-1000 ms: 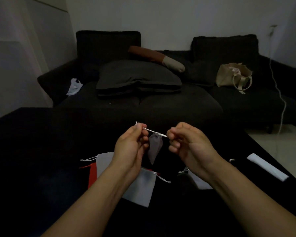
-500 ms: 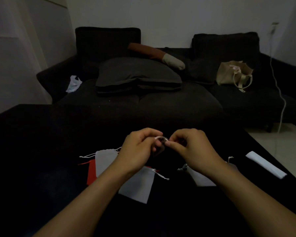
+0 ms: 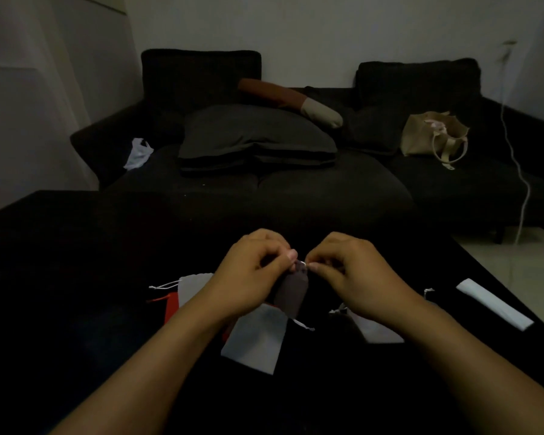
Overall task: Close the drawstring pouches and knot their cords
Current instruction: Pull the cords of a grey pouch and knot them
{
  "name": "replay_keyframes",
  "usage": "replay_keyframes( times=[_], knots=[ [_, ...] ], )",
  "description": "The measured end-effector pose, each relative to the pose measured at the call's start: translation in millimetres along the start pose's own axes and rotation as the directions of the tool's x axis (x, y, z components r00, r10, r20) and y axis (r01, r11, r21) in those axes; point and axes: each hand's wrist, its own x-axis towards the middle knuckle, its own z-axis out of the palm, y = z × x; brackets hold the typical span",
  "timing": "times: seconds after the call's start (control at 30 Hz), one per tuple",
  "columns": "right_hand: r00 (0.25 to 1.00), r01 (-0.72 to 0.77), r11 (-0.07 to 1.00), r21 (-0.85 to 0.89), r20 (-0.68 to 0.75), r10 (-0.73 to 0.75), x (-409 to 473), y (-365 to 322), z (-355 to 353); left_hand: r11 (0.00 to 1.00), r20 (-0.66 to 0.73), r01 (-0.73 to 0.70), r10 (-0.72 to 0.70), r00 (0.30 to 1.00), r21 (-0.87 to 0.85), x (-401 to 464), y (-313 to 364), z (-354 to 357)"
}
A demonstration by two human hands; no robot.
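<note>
Mid-knot: left hand (image 3: 255,271) & right hand (image 3: 352,271) both pinched on cord (image 3: 302,263) atop grey pouch (image 3: 292,293). Next prob: pull tight.

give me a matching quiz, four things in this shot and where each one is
Things:
1. grey pouch
2. beige tote bag
3. red pouch
4. white folded strip

Places:
A. table's right edge
B. hanging between both hands
C. sofa seat, right side
D. under the pale pouches, left of the left hand

Pairs: 1-B, 2-C, 3-D, 4-A
</note>
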Motion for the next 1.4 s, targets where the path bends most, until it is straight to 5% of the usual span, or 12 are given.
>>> replay_keyframes(
  times=[0.13,0.3,0.43,0.57,0.97,1.1,1.4],
  knots=[
    [0.999,0.016,0.998,0.060,0.037,-0.018,-2.1,-0.4,-1.3,0.886,0.091,0.145,-0.116,0.989,-0.440,-1.8,5.8,1.5],
    [0.999,-0.032,0.994,0.107,0.040,0.028,-3.9,-7.5,2.5,0.671,0.137,0.326,-0.320,0.938,-0.666,-1.2,6.3,6.2],
    [0.995,-0.026,0.988,0.153,-0.087,0.040,-3.1,-7.0,0.4,0.777,0.103,0.282,-0.272,0.957,-0.563,-0.7,5.6,2.4],
    [0.987,-0.007,0.919,0.395,-0.144,0.070,-5.3,-8.7,-5.2,0.882,0.034,0.158,-0.160,0.987,-0.444,-1.4,3.4,-1.8],
    [0.980,0.186,0.936,0.299,-0.118,-0.157,-8.7,-9.5,-5.8,0.933,0.109,0.116,-0.084,0.990,-0.341,-3.6,8.7,-12.0],
    [0.989,0.143,0.910,0.390,-0.098,-0.113,-8.8,-11.4,-9.0,0.885,0.176,0.201,-0.137,0.975,-0.420,-4.9,12.1,-16.0],
    [1.000,-0.020,0.672,0.741,0.015,0.013,-9.1,-19.8,-11.7,0.584,0.323,0.429,-0.282,0.903,-0.689,-7.3,19.1,-13.7]
  ],
)
